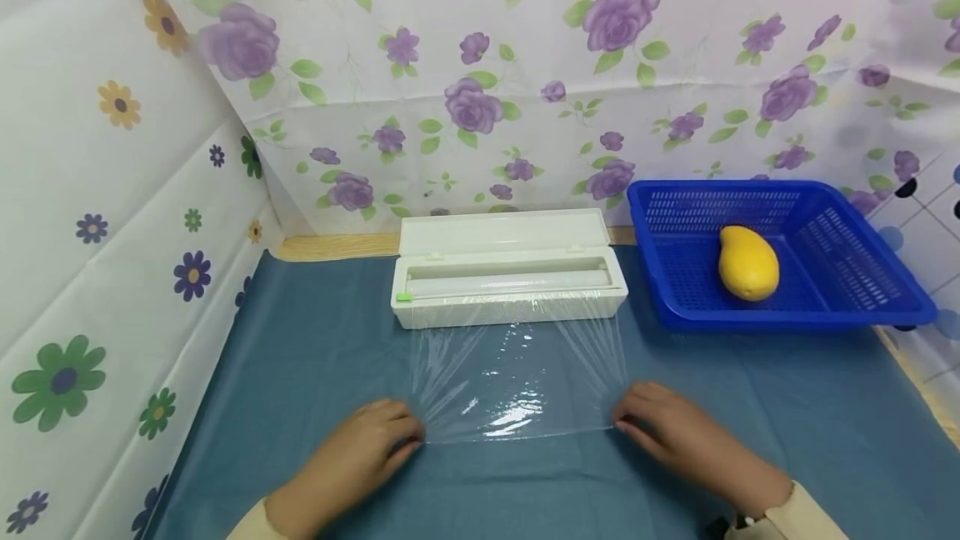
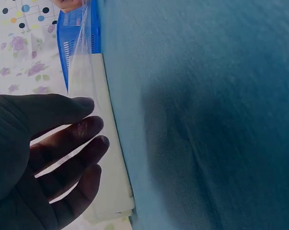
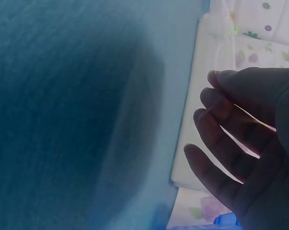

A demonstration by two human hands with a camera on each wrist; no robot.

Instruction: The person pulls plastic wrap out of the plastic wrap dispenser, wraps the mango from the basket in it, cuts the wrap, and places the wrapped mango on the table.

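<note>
A clear sheet of plastic wrap (image 1: 517, 382) stretches toward me from the roll (image 1: 510, 282) inside a white dispenser box (image 1: 510, 312), whose lid stands raised at the back. My left hand (image 1: 358, 458) pinches the sheet's near left corner between thumb and fingers. At the near right corner, my right hand (image 1: 686, 438) pinches the film the same way. Creases fan out from both corners, and the middle looks taut. In the left wrist view the thumb (image 2: 63, 108) is close to the forefinger, other fingers loosely bent; the right wrist view shows a similar grip.
A blue plastic basket (image 1: 795, 317) stands at the right with a yellow lemon-shaped fruit (image 1: 748, 263) in it. A small green slider (image 1: 404, 297) sits at the box's left end. Blue-grey cloth (image 1: 315, 340) covers the table; flowered sheets (image 1: 480, 165) hang behind and at the left.
</note>
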